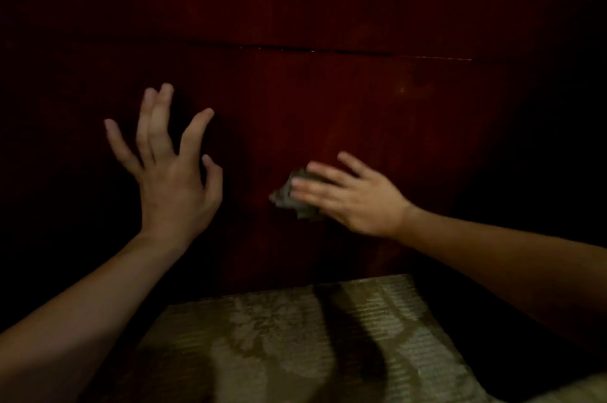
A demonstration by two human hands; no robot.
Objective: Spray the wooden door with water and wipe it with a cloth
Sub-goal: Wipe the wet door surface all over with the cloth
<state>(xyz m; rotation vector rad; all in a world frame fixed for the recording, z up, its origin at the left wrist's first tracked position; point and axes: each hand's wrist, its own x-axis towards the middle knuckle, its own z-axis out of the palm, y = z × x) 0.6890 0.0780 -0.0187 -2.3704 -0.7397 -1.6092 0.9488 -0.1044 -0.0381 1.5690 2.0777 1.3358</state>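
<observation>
Against the dim red wooden door (pixel 328 90), the right hand (pixel 358 199) presses a cloth (pixel 289 195) flat, while the left hand (pixel 174 179) is splayed empty.

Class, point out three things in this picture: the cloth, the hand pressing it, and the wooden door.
cloth (pixel 287 197), head view, crumpled edge left of the fingers
right hand (pixel 358 202), head view, back of the hand
wooden door (pixel 328 90), head view, bare panel below the seam

A patterned floor (pixel 282 337) is lying dimly lit below the dark red door (pixel 328 100), shadows of arms falling across it.
</observation>
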